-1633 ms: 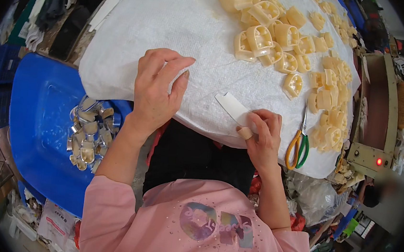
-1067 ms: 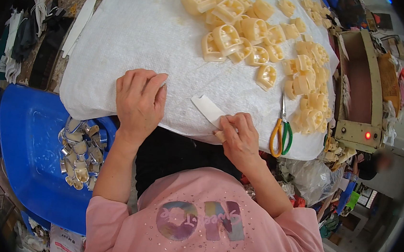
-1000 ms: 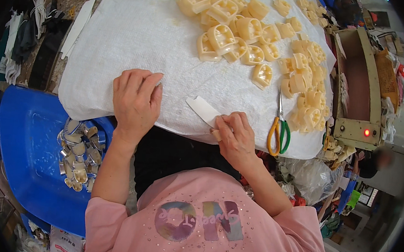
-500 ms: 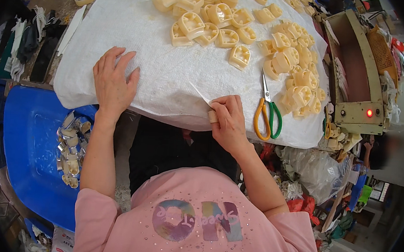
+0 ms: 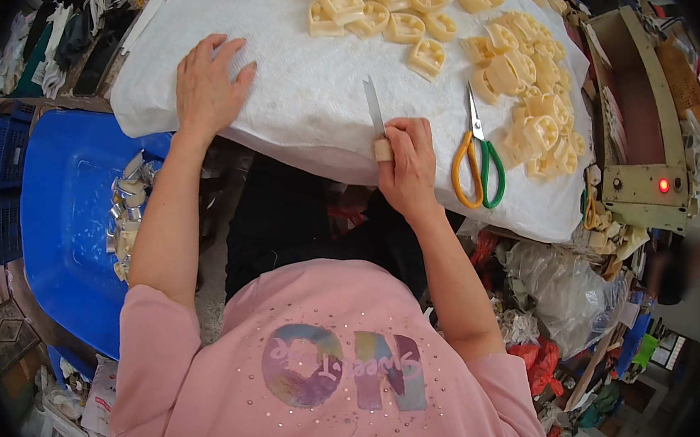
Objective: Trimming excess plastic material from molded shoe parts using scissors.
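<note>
My left hand (image 5: pixel 211 94) rests palm down on the white cloth (image 5: pixel 294 101) that covers the table, its fingers spread and nothing in them. Close to the near edge, my right hand (image 5: pixel 411 164) grips a small knife (image 5: pixel 373 104). The knife's thin metal blade points away from me, and a tan wrap shows beside my fingers. To the right of that hand lies a pair of scissors (image 5: pixel 481 167) with one orange and one green handle, its tips pointing away. Several cream plastic pieces (image 5: pixel 344 3), rounded and hollow, are piled beyond my hands, with another heap (image 5: pixel 532 134) at the right.
Below the table on the left stands a blue plastic tub (image 5: pixel 67 219) with metallic and cream pieces (image 5: pixel 127 211) inside. A box-shaped machine (image 5: pixel 649 182) with a lit red lamp is at the right. Clear plastic bags (image 5: pixel 564 295) lie below it.
The knife has turned in my right hand, so its blade now shows broader and more upright. My head view has shifted slightly; my left hand stays flat on the cloth.
</note>
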A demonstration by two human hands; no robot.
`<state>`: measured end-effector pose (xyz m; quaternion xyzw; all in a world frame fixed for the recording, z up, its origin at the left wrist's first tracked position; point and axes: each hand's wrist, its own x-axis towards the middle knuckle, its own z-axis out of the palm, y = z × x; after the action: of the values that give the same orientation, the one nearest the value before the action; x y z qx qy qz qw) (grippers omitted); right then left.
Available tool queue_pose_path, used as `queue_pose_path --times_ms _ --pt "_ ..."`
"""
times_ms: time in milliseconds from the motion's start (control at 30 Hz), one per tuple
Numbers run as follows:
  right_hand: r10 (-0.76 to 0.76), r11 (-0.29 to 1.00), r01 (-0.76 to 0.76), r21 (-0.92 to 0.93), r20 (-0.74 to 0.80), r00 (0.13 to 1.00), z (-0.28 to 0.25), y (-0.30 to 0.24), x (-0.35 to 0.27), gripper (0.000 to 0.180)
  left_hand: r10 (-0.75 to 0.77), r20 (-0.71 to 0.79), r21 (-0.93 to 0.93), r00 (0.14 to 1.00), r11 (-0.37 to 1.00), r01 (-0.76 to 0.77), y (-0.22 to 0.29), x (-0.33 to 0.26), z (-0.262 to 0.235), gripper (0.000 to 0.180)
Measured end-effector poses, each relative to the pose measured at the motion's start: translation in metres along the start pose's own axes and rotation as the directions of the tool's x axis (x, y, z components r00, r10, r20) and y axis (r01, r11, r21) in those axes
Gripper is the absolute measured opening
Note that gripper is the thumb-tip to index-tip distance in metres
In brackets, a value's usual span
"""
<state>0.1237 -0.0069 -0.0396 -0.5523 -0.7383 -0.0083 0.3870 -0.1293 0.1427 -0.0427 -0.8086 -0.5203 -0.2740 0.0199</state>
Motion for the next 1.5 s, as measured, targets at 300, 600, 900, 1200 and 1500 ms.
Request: queue_pose_path --times_ms 300,600,900,1200,1500 --pt "0.016 1.0 -0.017 -0.019 -0.045 0.999 0.004 0.001 -0.008 0.022 -0.001 -0.021 0.018 1.0 1.0 0.001 -0.004 -0.002 0.009 0.036" --pt "0.029 0.998 -0.032 -0.049 -0.071 0.997 0.004 -0.001 -0.008 0.017 -0.025 -0.025 0.054 0.999 0.998 0.026 -0.003 -0.003 0.011 0.037" --pt "-0.001 0.998 -0.005 -0.061 -0.089 0.996 0.007 -0.002 -0.008 0.017 -0.05 -0.055 0.043 0.997 0.998 0.052 -0.002 -0.004 0.008 0.034" --pt "0.014 0.995 -0.02 -0.094 -0.058 0.998 0.007 -0.004 -0.008 0.02 -0.066 -0.085 0.003 0.994 0.998 0.066 -0.002 -0.006 0.011 0.032" --pt "-0.008 0.995 -0.001 -0.1 -0.081 0.997 0.009 -0.002 -0.007 0.023 -0.065 -0.1 -0.009 0.993 0.998 0.065 -0.001 -0.004 0.011 0.029"
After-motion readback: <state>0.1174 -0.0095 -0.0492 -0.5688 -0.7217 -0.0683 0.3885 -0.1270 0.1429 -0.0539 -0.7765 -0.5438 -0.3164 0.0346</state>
